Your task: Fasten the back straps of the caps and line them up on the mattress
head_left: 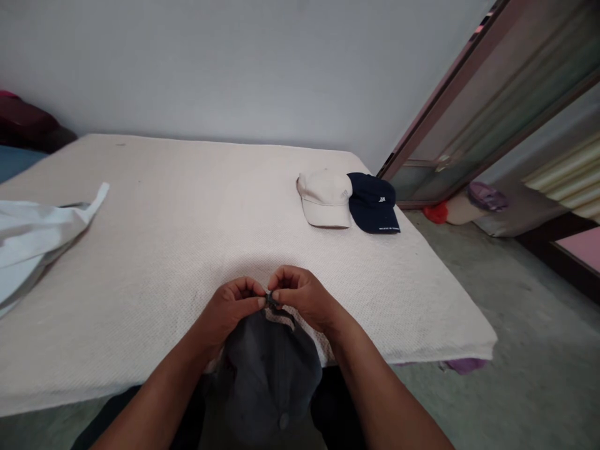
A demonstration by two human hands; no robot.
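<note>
A dark grey cap [274, 369] hangs at the near edge of the bed, its back strap opening facing up between my hands. My left hand [234, 306] pinches the left part of the strap with thumb and fingertips. Close beside it, my right hand [302, 294] pinches the strap's right part, the fingertips of both hands almost touching. The small fastening between them is mostly covered by my fingers. Farther off to the right lie a beige cap [325, 197] and a navy cap [372, 203], side by side, the beige one slightly overlapping the navy.
A bed with a pale textured cover [187, 187] spans the view, against a grey wall. White cloth-like item [42, 234] lies at the left edge. Dark red object [28, 122] sits at the far left. On the right stand a framed glass panel and a floor with red and purple items.
</note>
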